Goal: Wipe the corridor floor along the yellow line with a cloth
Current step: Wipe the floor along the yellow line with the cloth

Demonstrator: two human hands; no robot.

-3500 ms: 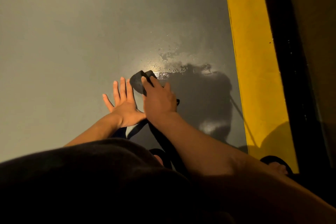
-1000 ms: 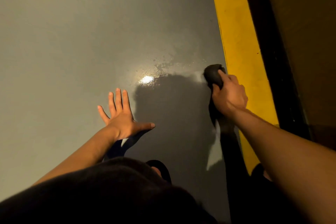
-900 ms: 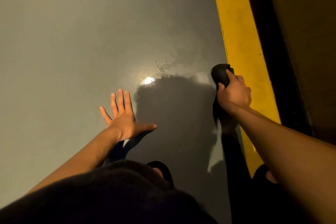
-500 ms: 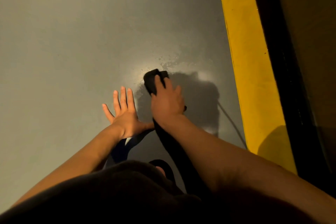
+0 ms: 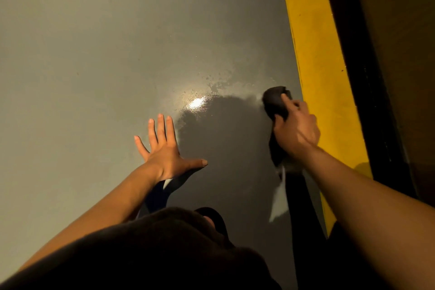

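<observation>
Your right hand [image 5: 295, 132] grips the dark cloth [image 5: 275, 101] on the wet floor [image 5: 94, 54] beside the yellow line [image 5: 317, 66], left hand [image 5: 164, 150] flat, fingers spread; that palm could slip on the damp sheen.

Two hands, left hand [image 5: 164, 153] and right hand [image 5: 296, 132], one dark cloth [image 5: 275, 101], one yellow line [image 5: 317, 66], one grey floor [image 5: 94, 54]
</observation>
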